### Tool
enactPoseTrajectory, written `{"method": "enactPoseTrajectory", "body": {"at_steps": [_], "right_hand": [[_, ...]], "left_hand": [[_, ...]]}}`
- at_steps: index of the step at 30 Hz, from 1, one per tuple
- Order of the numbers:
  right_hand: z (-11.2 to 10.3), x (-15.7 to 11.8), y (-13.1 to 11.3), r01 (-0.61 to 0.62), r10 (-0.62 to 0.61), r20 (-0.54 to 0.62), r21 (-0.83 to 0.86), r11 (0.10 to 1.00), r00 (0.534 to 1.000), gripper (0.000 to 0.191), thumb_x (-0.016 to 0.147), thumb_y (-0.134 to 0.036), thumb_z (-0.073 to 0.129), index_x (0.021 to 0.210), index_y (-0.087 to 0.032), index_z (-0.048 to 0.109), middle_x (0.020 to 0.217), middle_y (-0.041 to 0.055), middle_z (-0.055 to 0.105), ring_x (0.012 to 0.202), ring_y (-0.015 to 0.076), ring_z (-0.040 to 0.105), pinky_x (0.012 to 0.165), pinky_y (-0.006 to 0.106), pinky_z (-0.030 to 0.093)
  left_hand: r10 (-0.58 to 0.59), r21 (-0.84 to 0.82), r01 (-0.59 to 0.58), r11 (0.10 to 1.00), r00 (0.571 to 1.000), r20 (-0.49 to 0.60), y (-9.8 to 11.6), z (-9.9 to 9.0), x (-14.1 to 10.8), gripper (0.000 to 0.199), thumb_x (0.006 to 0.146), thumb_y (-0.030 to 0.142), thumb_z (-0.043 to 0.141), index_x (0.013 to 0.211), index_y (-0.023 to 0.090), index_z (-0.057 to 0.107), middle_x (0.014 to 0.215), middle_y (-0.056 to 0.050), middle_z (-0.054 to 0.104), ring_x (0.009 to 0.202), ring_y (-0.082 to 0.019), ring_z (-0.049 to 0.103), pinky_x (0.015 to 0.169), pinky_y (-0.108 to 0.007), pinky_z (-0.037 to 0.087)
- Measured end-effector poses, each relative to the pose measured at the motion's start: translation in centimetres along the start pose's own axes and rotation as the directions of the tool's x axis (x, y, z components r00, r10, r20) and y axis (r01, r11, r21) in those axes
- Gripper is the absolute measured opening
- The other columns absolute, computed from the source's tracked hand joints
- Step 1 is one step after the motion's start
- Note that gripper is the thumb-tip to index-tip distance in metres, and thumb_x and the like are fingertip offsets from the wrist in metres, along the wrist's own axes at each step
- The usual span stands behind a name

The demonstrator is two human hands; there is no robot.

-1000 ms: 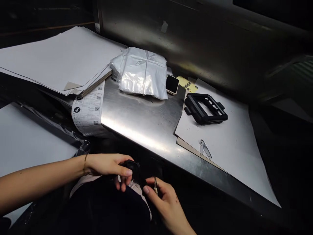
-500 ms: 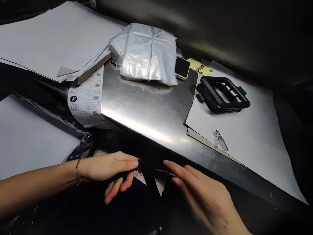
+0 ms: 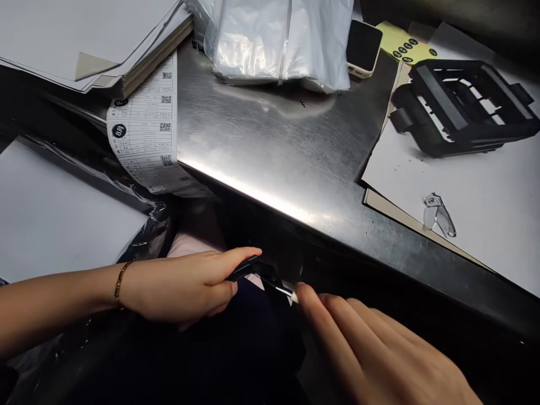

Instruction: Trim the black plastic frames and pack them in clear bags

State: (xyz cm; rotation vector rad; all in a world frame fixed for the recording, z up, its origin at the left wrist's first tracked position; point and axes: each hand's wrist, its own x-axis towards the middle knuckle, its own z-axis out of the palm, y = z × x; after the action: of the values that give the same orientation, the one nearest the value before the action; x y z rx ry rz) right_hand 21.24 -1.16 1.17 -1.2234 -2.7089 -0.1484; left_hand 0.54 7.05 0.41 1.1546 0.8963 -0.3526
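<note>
Below the table's front edge, my left hand point(image 3: 185, 289) is closed on a black plastic part point(image 3: 245, 268), thumb lying along its top. Much of that part is lost against the dark background. My right hand point(image 3: 379, 343) grips a small thin-bladed tool point(image 3: 294, 297); a slim metal blade and a pale bit by the fingers show, while the handle is hidden in the hand. The blade points left at the black part; whether it touches cannot be made out. A black plastic frame point(image 3: 458, 121) and nail clippers point(image 3: 439, 216) lie on white sheets point(image 3: 489, 197) at the right.
A metal table point(image 3: 270, 146) slopes across the view. On it are plastic bags point(image 3: 253, 45), a small device with a dark screen point(image 3: 364, 46), yellow stickers point(image 3: 407, 42) and a stack of paper point(image 3: 84, 34). Printed labels point(image 3: 145, 140) hang over the edge at left.
The view has shifted closer, so things on the table sit higher and larger. My left hand has turned and its fingers have curled in. The blade has come nearer to the black part.
</note>
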Motion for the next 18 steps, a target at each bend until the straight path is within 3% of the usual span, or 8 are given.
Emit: {"method": "enactPoseTrajectory", "body": {"at_steps": [7, 15, 18], "right_hand": [[0.7, 0.7, 0.2, 0.043, -0.042, 0.019, -0.008, 0.999, 0.999, 0.030, 0.074, -0.007, 0.036, 0.092, 0.001, 0.058, 0.056, 0.0101, 0.057, 0.046, 0.0175, 0.053, 0.038, 0.029, 0.043], [-0.3, 0.9, 0.4, 0.079, -0.078, 0.028, -0.045, 0.996, 0.997, 0.031, 0.074, -0.005, 0.033, 0.090, 0.000, 0.059, 0.055, 0.0097, 0.055, 0.044, 0.0170, 0.052, 0.036, 0.028, 0.040], [-0.3, 0.9, 0.4, 0.129, -0.125, 0.083, -0.052, 0.990, 0.989, 0.031, 0.074, -0.003, 0.035, 0.094, 0.003, 0.057, 0.056, 0.0081, 0.054, 0.044, 0.0160, 0.051, 0.038, 0.028, 0.041]], "left_hand": [[-0.049, 0.008, 0.049, 0.999, 0.999, -0.008, -0.2, -0.1, 0.3, 0.056, 0.084, 0.026, 0.036, 0.135, 0.039, 0.015, 0.058, 0.007, 0.048, 0.034, -0.005, 0.041, 0.033, -0.012, 0.037], [-0.040, 0.019, 0.040, 0.999, 0.999, 0.024, 0.4, -0.1, 0.0, 0.055, 0.085, 0.025, 0.034, 0.137, 0.030, 0.016, 0.053, 0.007, 0.044, 0.035, -0.007, 0.039, 0.032, -0.013, 0.033], [-0.006, 0.100, 0.008, 0.995, 1.000, -0.024, 0.3, 0.1, 0.0, 0.055, 0.085, 0.026, 0.035, 0.137, 0.028, 0.017, 0.045, 0.009, 0.042, 0.033, -0.008, 0.039, 0.031, -0.013, 0.034]]}}
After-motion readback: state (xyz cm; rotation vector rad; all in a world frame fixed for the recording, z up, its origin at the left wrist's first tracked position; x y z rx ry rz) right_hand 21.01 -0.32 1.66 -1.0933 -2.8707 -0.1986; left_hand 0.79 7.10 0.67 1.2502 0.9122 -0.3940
